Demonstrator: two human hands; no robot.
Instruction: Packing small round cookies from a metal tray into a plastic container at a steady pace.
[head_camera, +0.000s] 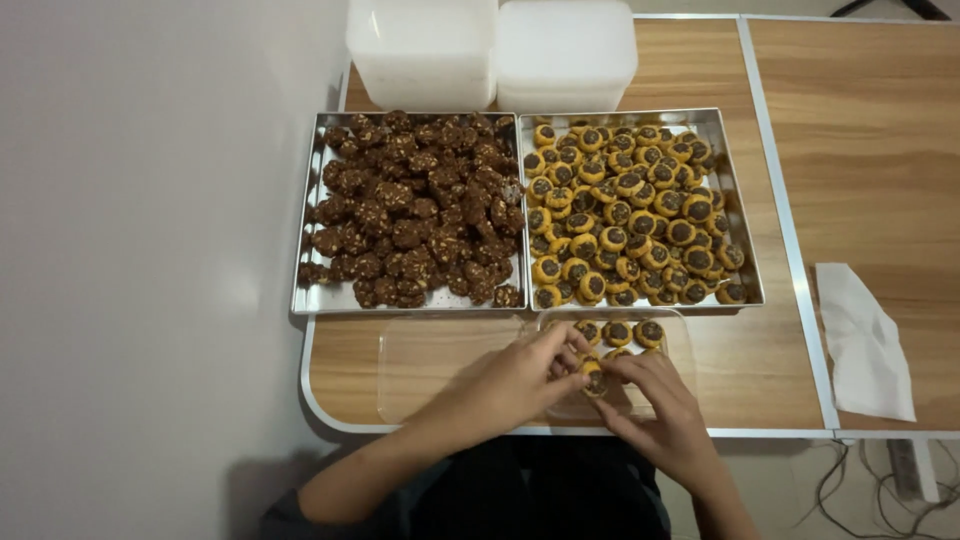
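The cookie (596, 383) is small and round, yellow with a dark middle, and it sits between my two hands over the clear plastic box (680, 345). My left hand (510, 385) pinches it with a clenched grip from one side. My right hand (660, 405) touches it from the other side with the fingertips closed on it too. Three more of the same cookies (618, 332) lie in a row at the far end of the clear box. Beside that box lies a clear lid (440, 365) on the desk (760, 370). Past the box sit two shiny metal trays. The right tray (748, 270) is full of yellow cookies. The left tray (305, 295) is full of dark brown cookies. Behind the trays stand two white tubs (490, 50). A white napkin (865, 345) lies well apart on my right.
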